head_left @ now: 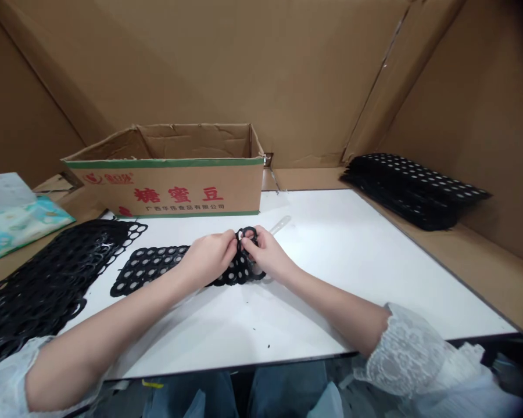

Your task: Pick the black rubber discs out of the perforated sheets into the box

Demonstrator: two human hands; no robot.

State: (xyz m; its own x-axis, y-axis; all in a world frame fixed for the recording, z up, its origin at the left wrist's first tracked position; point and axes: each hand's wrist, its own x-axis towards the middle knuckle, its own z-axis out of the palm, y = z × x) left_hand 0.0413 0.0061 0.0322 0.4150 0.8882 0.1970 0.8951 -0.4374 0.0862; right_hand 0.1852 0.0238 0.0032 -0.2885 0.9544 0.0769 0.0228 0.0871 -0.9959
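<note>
A black sheet of joined rings with pale round centres point(150, 268) lies on the white table, its right end lifted a little. My left hand point(212, 255) is closed in a pinch on the upper edge of that end. Beside it, my right hand point(268, 254) pinches the same ring sheet, with a black ring showing at its fingertips. Both hands almost touch, and the fingers hide part of the sheet. Just behind my right hand a clear plastic tool with a slim handle point(281, 224) lies on the table.
An open cardboard box point(178, 188) with red lettering stands behind the hands. Left lies a pile of black ring sheets point(47, 278), near a tissue pack point(26, 223). At right, a stack of black perforated sheets point(409, 191) rests against the cardboard wall. Black specks dot the white table point(353, 249).
</note>
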